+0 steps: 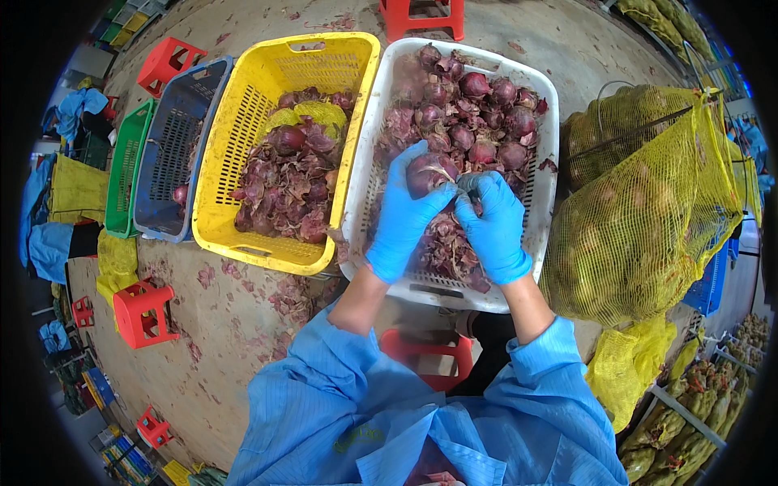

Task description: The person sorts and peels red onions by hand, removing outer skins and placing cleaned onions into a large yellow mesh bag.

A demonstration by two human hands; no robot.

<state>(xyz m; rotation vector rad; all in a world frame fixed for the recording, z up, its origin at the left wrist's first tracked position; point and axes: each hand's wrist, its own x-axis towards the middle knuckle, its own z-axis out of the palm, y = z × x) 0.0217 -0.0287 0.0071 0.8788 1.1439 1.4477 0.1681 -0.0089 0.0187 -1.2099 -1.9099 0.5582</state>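
Note:
A red onion (427, 175) is gripped in my left hand (403, 220), which wears a blue glove, above the white crate. The fingers of my right hand (493, 223), also in a blue glove, are pinched together at the onion's right side, by its dry tip. What the right fingertips grip is too small to make out. Below both hands, the white crate (553, 166) holds many red onions (480, 151) in its far part and loose papery onion skins (454, 257) in its near part.
Left of the white crate stand a yellow crate (212, 194) of skins and onions, a blue crate (166, 174) and a green crate (123, 194). A full yellow mesh sack (640, 219) stands close on the right. Red stools (144, 312) and scattered skins (292, 296) are on the floor.

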